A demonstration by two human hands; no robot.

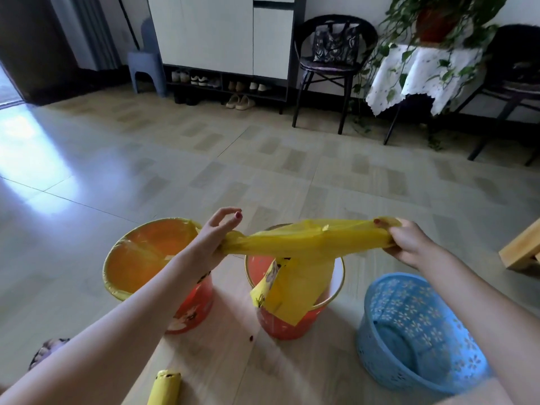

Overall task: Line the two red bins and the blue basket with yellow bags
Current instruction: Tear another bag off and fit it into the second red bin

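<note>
Step in hand: bin 2 of 3. Bag being pulled open above the middle bin; not yet seated.

L→R:
- Left red bin (159, 276): already lined, thin yellow film folded over the rim, glossy, crinkled inside. Round, tapered plastic w/ printed pattern on the side.
- Left hand (211, 238): grip closed on the bunched end of the yellow bag (295, 238), thumb and forefinger lifted clear above it, film gathered in the palm.
- Middle red bin (295, 302): unlined, same shape, gold-ish rim. Bag stretched taut across above it; a loose flat panel hangs down into and over the front rim.
- Right hand (409, 244): grip pinching the other end of the bag, fingers curled round the film.
- Blue basket (420, 331): unlined, perforated plastic w/ flower cut-outs, tilted toward camera; stands right of the middle bin, just apart.
- Bag roll (165, 387) at the near edge, yellow, cylindrical.

All on light wood-look table.

Next move, judged: find the mouth, separate the two layers (film thin, prob. clingy), drop the closed end into the middle bin, cuff the mouth over the rim. Then the basket.
</note>
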